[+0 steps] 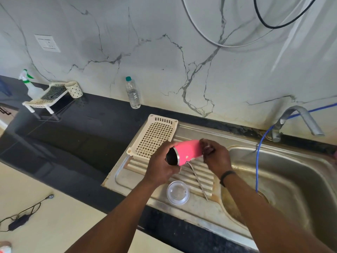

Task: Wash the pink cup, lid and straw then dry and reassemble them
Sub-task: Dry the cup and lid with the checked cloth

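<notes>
Cup (pixel 187 151) held on its side above drainboard (pixel 135 181), mouth toward camera. Left hand (pixel 160 165) curled round rim end; right hand (pixel 217 157) pinching dark object at base, identity unclear. Lid (pixel 178 192) and straw (pixel 197 179) lying on drainboard, straw top hidden behind cup.

left hand (pixel 161 166) gripping, right hand (pixel 217 157) curled, arms extended

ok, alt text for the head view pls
Two hands hold a pink cup on its side above a steel draining board: left hand at the open mouth, right hand at the base. A clear lid and metal straw lie below.
</notes>
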